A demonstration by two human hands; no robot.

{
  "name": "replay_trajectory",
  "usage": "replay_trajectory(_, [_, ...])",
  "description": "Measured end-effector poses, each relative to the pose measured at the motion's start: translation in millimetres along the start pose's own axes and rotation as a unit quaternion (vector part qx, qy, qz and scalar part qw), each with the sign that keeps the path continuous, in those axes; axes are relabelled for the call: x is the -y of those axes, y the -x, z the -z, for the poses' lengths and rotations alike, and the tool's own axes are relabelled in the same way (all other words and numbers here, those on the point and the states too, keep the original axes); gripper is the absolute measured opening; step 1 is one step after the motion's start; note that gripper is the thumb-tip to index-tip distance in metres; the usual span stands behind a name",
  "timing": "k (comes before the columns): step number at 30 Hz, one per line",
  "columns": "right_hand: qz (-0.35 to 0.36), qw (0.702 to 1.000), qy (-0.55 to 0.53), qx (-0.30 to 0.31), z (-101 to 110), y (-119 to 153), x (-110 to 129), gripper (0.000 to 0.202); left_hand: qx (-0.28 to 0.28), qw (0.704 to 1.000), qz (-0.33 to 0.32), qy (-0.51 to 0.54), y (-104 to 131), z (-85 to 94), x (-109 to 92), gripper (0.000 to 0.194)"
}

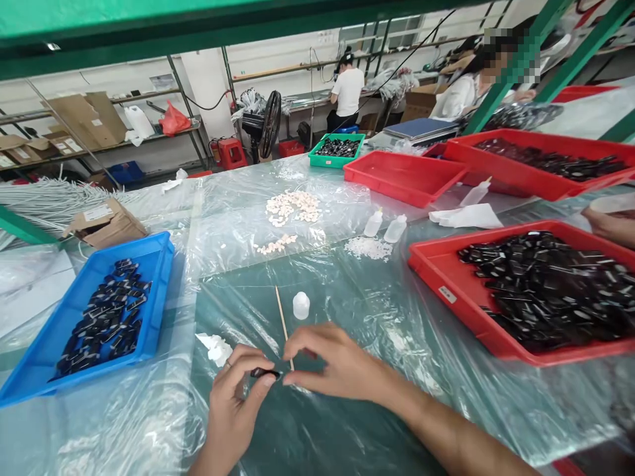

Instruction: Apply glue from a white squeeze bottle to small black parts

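Observation:
Low over the plastic-covered table (pixel 357 410), my left hand (pixel 235 396) pinches a small black plastic part (pixel 264 373) between thumb and fingertips. Close by on the right is my right hand (pixel 332 363), its thumb and forefinger apart beside the part's end; I see nothing between them. A thin wooden stick (pixel 282 317) lies on the sheet, its near end passing behind my right fingers. Just beyond that hand stands a small white bottle (pixel 301 306). To the left of my hands lies a crumpled white tissue (pixel 217 348).
A blue tray (pixel 166 264) of black parts stands left; a red tray (pixel 429 261) with many more is right. Farther back are pale pieces (pixel 292 207), white bits (pixel 368 248), squeeze bottles (pixel 395 229) and more trays. Another person's hand (pixel 610 221) is at the right edge.

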State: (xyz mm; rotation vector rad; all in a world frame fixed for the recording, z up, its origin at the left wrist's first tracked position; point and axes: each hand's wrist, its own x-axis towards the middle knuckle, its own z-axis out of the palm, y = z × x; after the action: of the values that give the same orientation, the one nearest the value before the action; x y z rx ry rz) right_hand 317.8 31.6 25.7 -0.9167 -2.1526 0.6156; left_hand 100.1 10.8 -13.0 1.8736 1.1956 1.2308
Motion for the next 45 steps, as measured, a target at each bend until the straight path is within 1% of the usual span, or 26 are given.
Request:
replay_trajectory(3, [-0.077,0.993,0.004,-0.09,11,-1,-30,0.015,-0.022,1.0,0.022,0.001,-1,1.6,7,0.018])
replay_trajectory(5, [-0.124,0.984,0.002,-0.129,17,-3,-55,0.019,-0.022,0.999,0.004,-0.028,-1,3.0,11,0.016])
replay_trajectory(7, [-0.152,0.981,-0.019,-0.122,17,-4,-79,0.03,0.006,0.999,-0.023,-0.035,0,4.1,13,0.011])
replay_trajectory(9, [-0.165,0.981,-0.051,-0.084,13,-4,-98,0.038,0.064,0.997,-0.036,-0.004,2,4.7,12,0.006])
replay_trajectory(11, [-0.177,0.98,-0.076,-0.045,4,-2,-109,0.042,0.113,0.993,-0.028,0.029,5,5.0,10,0.006])
replay_trajectory(13, [-0.192,0.977,-0.088,-0.023,-4,0,-115,0.043,0.123,0.992,-0.014,0.032,6,5.4,9,0.012])
replay_trajectory(16, [-0.211,0.972,-0.1,-0.018,-13,3,-116,0.04,0.113,0.993,0.005,0.017,5,7.4,5,0.015])
replay_trajectory(17, [-0.214,0.971,-0.105,-0.019,-15,3,-115,0.039,0.128,0.992,0.009,0.01,4,8.8,3,0.014])
replay_trajectory(19, [-0.217,0.968,-0.122,-0.022,-18,3,-114,0.037,0.197,0.98,0.013,-0.01,2,12.1,-3,0.016])
replay_trajectory(21, [-0.214,0.966,-0.145,-0.033,-20,2,-112,0.036,0.283,0.958,0.016,-0.034,0,14.9,-8,0.022])
replay_trajectory(22, [-0.211,0.964,-0.158,-0.042,-21,2,-110,0.035,0.311,0.949,0.017,-0.044,0,15.8,-10,0.025])
replay_trajectory(23, [-0.208,0.962,-0.172,-0.053,-21,2,-107,0.036,0.322,0.945,0.017,-0.053,0,16.2,-10,0.027])
replay_trajectory(24, [-0.205,0.959,-0.184,-0.062,-21,2,-103,0.037,0.32,0.946,0.012,-0.059,0,16.2,-9,0.028])
replay_trajectory(26, [-0.196,0.954,-0.214,-0.076,-19,2,-90,0.04,0.289,0.955,-0.019,-0.069,1,15.4,-4,0.028])
replay_trajectory(28, [-0.183,0.949,-0.242,-0.091,-16,2,-74,0.041,0.226,0.971,-0.043,-0.066,1,14.7,2,0.031])
replay_trajectory(30, [-0.166,0.947,-0.254,-0.104,-14,2,-56,0.037,0.153,0.987,-0.028,-0.044,1,15.1,8,0.035])
replay_trajectory(32, [-0.147,0.953,-0.242,-0.109,-13,1,-40,0.033,0.095,0.995,-0.008,-0.031,0,16.5,11,0.028])
replay_trajectory(33, [-0.136,0.957,-0.231,-0.109,-13,2,-33,0.032,0.078,0.996,-0.012,-0.033,-1,17.5,12,0.023])
replay_trajectory(35, [-0.119,0.964,-0.212,-0.109,-15,2,-24,0.032,0.06,0.995,-0.05,-0.054,-3,19.5,10,0.015])
replay_trajectory(38, [-0.12,0.963,-0.212,-0.114,-18,5,-20,0.033,0.053,0.991,-0.1,-0.072,-7,21.9,8,0.018])
replay_trajectory(41, [-0.139,0.958,-0.22,-0.12,-20,7,-20,0.038,0.052,0.987,-0.124,-0.083,-8,22.8,8,0.021])
replay_trajectory(45, [-0.149,0.957,-0.215,-0.129,-19,6,-17,0.041,0.053,0.983,-0.148,-0.091,-8,22.7,9,0.019])
